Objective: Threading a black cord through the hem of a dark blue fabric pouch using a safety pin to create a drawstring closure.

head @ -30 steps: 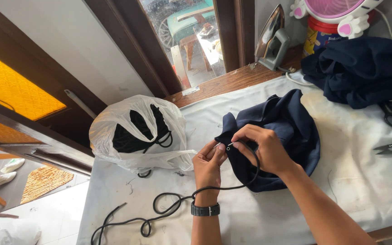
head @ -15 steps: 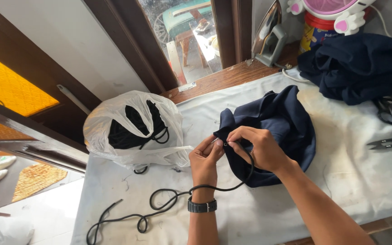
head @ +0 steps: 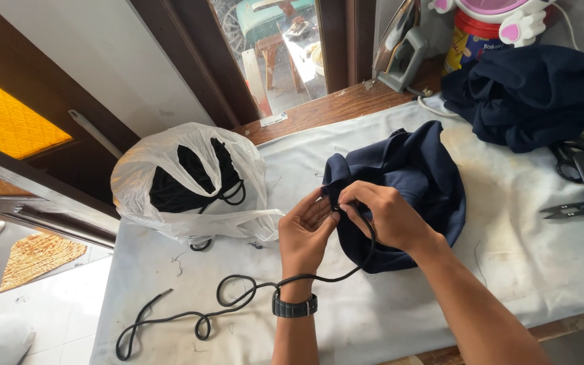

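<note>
Two hands, left hand (head: pixel 305 230) and right hand (head: pixel 383 216), pinch one black cord (head: pixel 238 297) against one navy garment (head: pixel 407 182) (another lies beyond).

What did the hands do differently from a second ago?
Hardly anything: both hands, left hand and right hand, stay pinched on the black cord at the edge of the dark blue cloth. The cord's loops on the table look slightly shifted. The white bag stayed put.
</note>
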